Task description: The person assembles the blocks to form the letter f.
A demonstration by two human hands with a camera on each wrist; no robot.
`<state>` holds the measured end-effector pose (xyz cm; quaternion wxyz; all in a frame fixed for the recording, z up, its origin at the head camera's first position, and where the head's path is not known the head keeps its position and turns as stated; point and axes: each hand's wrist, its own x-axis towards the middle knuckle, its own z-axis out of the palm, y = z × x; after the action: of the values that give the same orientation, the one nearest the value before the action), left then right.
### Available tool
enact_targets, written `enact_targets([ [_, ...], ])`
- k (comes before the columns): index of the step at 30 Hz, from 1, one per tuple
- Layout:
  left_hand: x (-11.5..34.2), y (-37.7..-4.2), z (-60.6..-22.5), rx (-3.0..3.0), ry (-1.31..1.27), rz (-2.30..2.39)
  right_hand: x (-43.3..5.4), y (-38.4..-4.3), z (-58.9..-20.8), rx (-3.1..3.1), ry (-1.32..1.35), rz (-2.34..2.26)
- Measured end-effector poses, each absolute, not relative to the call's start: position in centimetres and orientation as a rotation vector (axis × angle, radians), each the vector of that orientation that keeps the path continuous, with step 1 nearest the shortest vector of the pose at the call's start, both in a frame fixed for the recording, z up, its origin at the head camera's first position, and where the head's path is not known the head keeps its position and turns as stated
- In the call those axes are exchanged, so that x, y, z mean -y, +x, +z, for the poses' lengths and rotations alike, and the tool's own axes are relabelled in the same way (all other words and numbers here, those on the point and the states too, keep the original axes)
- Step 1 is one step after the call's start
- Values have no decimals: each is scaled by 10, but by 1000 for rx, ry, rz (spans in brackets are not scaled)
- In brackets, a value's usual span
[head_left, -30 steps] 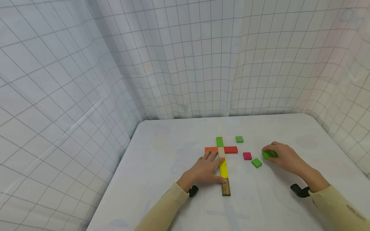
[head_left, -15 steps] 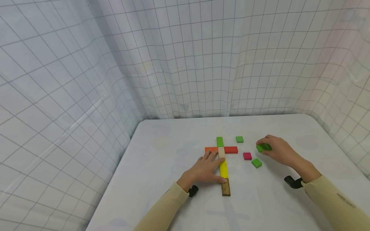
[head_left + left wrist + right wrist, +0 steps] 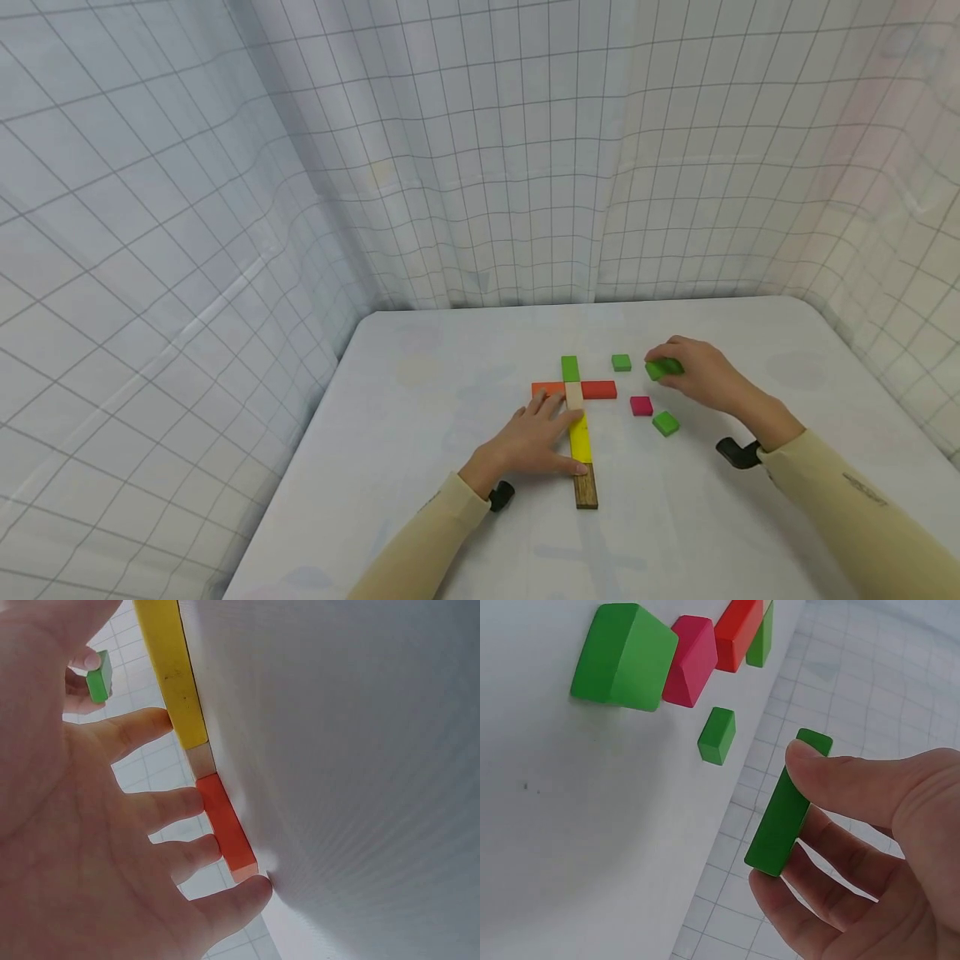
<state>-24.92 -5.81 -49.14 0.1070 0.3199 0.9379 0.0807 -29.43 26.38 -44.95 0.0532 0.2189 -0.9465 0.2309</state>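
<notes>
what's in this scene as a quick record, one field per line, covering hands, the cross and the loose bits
left hand: fingers spread, touching orange block
right hand: holding green bar between thumb and fingers
cross column, far to near: green block, cream block, yellow block, brown block
cross arms, head view: orange block left, red block right
loose: far green piece, pink piece, near green piece
surface: white table

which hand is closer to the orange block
Left. The left hand touches the orange block; the right hand is off to its right, past the red block, holding a green block.
</notes>
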Motion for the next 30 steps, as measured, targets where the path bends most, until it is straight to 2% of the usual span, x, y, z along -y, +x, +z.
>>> enact_targets([
  [30,59,-253,-496,-2748,934,251,-213,-347,-443,2922,796,668],
])
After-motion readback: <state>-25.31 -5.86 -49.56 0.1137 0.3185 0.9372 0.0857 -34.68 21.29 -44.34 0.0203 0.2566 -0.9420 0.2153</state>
